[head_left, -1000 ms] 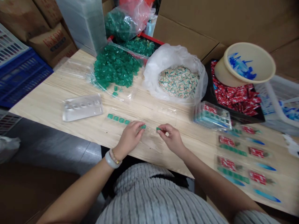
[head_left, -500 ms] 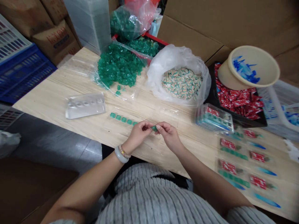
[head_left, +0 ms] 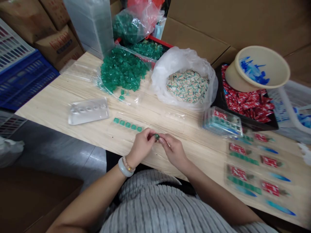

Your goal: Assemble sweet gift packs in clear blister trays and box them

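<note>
Between my fingertips, near the table's front edge, is a small dark green piece (head_left: 156, 137). My left hand (head_left: 143, 144) pinches it from the left, and my right hand (head_left: 173, 149) has its fingers closed against its right side. Just left of my hands lies a row of several green squares (head_left: 127, 124) on clear plastic. Farther left rests a clear plastic tray (head_left: 88, 111) with hollows. A heap of green pieces (head_left: 123, 69) spreads over an open clear bag behind the row. Small patterned squares (head_left: 188, 86) fill a white plastic bag (head_left: 162, 72) beyond my right hand.
At the right, filled clear packs (head_left: 243, 154) lie on the table (head_left: 194, 142) beside a stack of packs (head_left: 222, 122). Behind them, a cream bucket (head_left: 233, 76) with blue pieces sits over a black bin (head_left: 275, 124) of red packets. Blue crates (head_left: 26, 84) stand at the left.
Both hands have shifted slightly left with the green piece, which now shows more between the fingertips. The view has also moved a little.
</note>
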Action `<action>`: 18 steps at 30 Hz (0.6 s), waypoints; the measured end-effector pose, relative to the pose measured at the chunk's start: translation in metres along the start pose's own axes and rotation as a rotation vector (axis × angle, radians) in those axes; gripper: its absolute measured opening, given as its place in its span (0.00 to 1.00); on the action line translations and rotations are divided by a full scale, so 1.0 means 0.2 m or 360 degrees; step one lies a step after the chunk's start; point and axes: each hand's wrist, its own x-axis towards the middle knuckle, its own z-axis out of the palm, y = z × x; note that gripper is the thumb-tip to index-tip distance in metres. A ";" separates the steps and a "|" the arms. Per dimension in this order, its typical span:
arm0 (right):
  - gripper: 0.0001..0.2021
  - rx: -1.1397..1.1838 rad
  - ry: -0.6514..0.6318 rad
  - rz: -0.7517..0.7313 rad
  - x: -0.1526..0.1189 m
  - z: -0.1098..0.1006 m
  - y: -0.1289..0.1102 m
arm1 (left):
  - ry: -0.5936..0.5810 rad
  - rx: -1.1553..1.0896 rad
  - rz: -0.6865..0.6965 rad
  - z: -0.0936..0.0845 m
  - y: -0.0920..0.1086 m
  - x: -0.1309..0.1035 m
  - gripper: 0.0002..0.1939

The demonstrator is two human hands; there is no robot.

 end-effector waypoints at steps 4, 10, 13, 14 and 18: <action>0.11 0.0827 0.0040 0.0505 0.00 0.03 0.04 | 0.0012 0.0557 0.0350 -0.01 -0.01 -0.02 0.09; 0.14 0.1219 -0.0043 0.0823 0.06 0.01 0.08 | -0.0020 0.1090 0.0743 -0.03 -0.05 0.00 0.12; 0.11 0.0707 0.0139 0.0571 0.09 -0.01 0.13 | -0.0146 0.1149 0.0751 -0.10 -0.07 0.03 0.17; 0.10 0.0474 0.0182 0.0433 0.10 -0.02 0.15 | -0.0191 0.1194 0.0750 -0.12 -0.08 0.04 0.19; 0.05 -0.0256 -0.0024 -0.0159 0.11 0.02 0.19 | -0.0341 0.1340 0.0764 -0.18 -0.13 0.07 0.17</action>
